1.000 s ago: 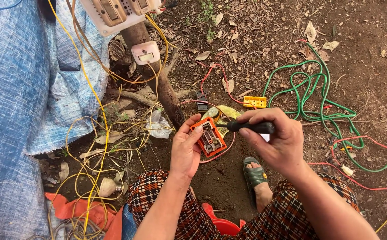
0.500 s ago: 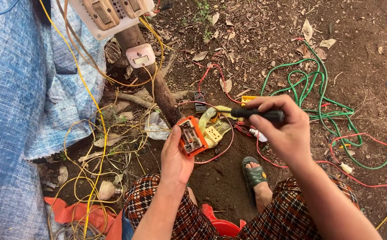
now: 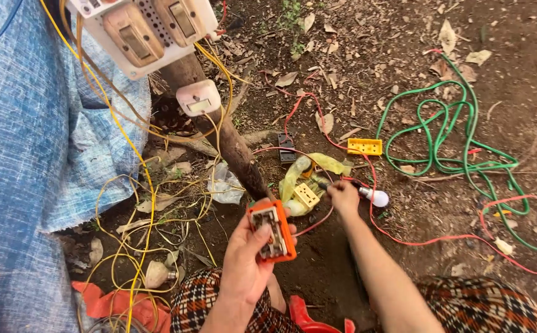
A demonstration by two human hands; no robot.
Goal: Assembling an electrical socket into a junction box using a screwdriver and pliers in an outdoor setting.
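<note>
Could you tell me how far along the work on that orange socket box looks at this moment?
Done: the orange socket box is open, its inner parts exposed. In hand: the left hand holds it up, while the right hand reaches to the ground beside a white bulb. Left: no cover shows on the box; yellow parts lie loose nearby.

Left hand (image 3: 253, 259) raised close, palm up, fingers curled in a grip. Right arm stretched forward and down, right hand (image 3: 343, 196) closed near the ground.

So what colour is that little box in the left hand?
Orange box, seen in the head view.
</note>
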